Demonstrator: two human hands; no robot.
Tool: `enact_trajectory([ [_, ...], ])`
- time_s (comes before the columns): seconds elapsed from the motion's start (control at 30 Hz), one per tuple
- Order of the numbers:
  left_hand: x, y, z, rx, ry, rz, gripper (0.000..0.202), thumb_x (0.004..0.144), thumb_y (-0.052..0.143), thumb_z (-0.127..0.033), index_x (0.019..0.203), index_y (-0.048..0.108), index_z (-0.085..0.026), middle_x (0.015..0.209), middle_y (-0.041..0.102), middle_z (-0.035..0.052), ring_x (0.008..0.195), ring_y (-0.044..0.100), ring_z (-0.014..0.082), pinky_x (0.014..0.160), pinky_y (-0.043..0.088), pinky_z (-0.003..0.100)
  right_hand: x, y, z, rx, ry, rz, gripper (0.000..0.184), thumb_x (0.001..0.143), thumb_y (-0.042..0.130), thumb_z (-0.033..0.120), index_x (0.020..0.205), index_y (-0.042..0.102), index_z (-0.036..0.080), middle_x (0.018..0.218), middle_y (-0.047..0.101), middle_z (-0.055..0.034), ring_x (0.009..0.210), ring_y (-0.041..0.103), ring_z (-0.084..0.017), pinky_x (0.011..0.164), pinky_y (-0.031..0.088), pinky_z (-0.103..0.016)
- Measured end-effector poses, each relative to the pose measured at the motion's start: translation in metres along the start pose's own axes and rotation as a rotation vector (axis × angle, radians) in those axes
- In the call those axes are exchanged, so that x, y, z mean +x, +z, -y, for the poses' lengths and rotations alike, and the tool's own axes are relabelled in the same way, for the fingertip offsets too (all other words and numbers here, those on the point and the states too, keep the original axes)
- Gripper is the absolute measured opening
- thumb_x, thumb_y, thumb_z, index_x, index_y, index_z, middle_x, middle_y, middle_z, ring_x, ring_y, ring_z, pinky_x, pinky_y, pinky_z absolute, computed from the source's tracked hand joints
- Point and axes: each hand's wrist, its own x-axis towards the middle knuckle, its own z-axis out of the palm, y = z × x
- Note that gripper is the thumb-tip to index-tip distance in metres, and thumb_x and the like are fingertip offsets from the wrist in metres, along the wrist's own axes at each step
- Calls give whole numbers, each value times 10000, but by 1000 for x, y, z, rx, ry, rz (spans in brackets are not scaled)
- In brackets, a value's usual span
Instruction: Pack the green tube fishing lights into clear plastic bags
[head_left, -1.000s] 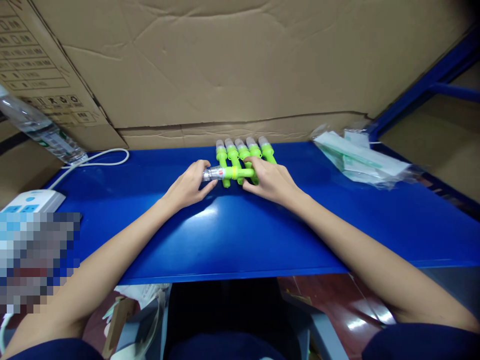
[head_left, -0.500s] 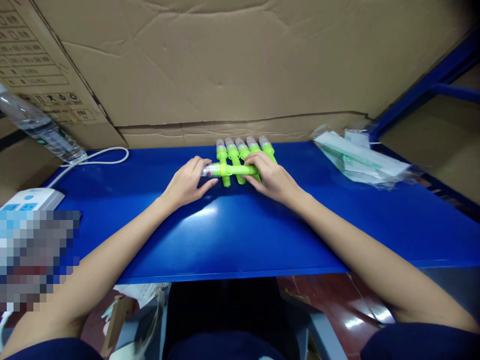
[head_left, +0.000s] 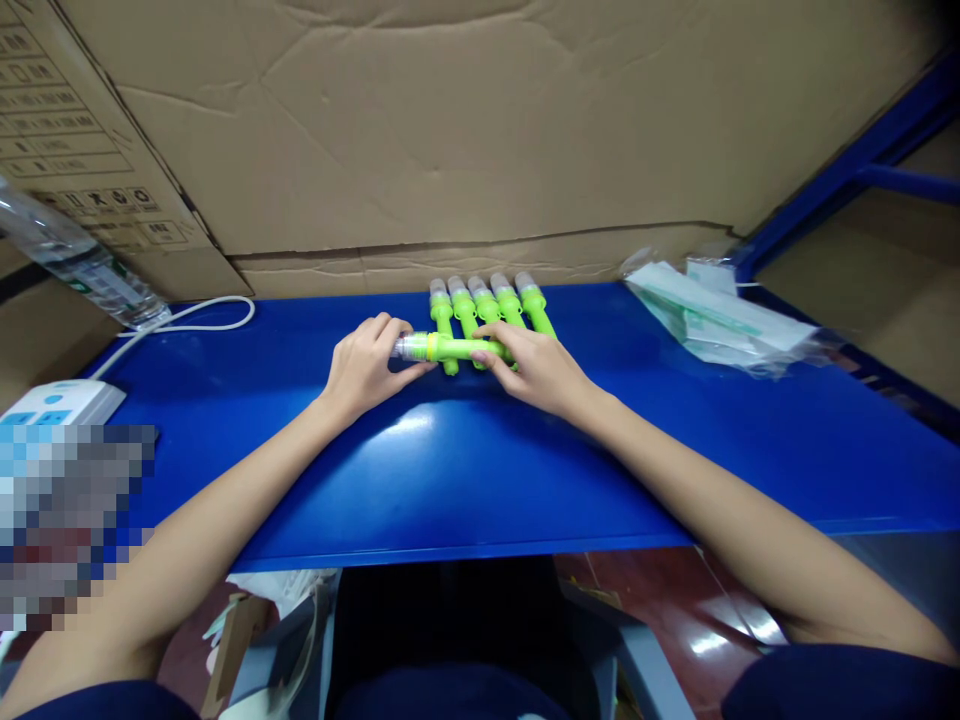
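Right now, you hold one green stick (head_left: pixel 461 348) level above the blue table (head_left: pixel 450 480), crosswise in front of your body, with both hands on it. Your left hand (head_left: pixel 360 368) pinches its clear end, fingers over the top and the thumb underneath; the very tip is partly covered by your fingers. Your right hand (head_left: pixel 541 370) grips the plain green end, the fingers curled over it and the thumb tucked against the near side. A yellow band shows on the stick close to your left hand, where the clear part meets the green.

Just behind it, five more sticks (head_left: pixel 531 298) lie side by side in a row on the table, clear ends pointing away from you towards the cardboard (head_left: pixel 450 150). The stick you hold crosses in front of the lower parts of some of them; you cannot tell whether it touches them.

Over to your left, a water bottle (head_left: pixel 97 275) leans near a white cable (head_left: pixel 238 322) and a power strip (head_left: pixel 71 400). On your right, well apart from your hands, lies a clear plastic bag (head_left: pixel 720 318) with pale contents.
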Motion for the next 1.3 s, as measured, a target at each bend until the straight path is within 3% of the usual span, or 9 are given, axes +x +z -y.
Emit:
enact_trajectory([
  [0.3,0,-2,1,3,-37,52,483,866,641,-638,1007,652,-177,941,705,76,829,660,211,676,429,280,3,-1,-10,97,-56,-84,476,954,552,517,1277,566,168,1113,700,-155,949,679,-291,807,519,-399],
  [0.67,0,-1,10,-39,-73,34,509,840,667,-665,980,698,-176,916,729,74,790,664,206,631,385,269,6,-8,-14,179,-13,-115,508,890,631,522,1238,584,156,1083,706,-150,929,689,-283,789,530,-380],
  [0.9,2,-5,20,-50,-163,10,498,835,679,-661,946,701,-176,906,740,69,790,656,202,626,354,262,9,-9,-29,315,-6,-123,360,903,582,360,1208,568,169,1163,689,-159,984,697,-272,754,580,-369],
  [1.0,1,-3,23,-65,-168,14,521,834,670,-679,969,700,-177,941,749,72,809,665,208,633,356,262,10,-7,-34,341,3,-100,278,907,573,327,1138,582,173,1057,721,-140,925,719,-264,760,582,-376],
  [1.13,0,0,28,-54,-138,7,562,830,643,-721,985,691,-183,948,748,65,798,667,203,625,362,266,10,-6,-35,373,5,-89,287,939,584,448,1037,615,180,860,742,-111,751,718,-245,690,556,-359],
  [1.3,-1,0,27,-36,-80,-22,550,845,631,-716,997,672,-189,964,737,60,813,665,195,621,371,269,8,-9,-30,425,54,-28,596,1008,342,669,689,575,221,597,666,-54,528,633,-180,613,510,-336],
])
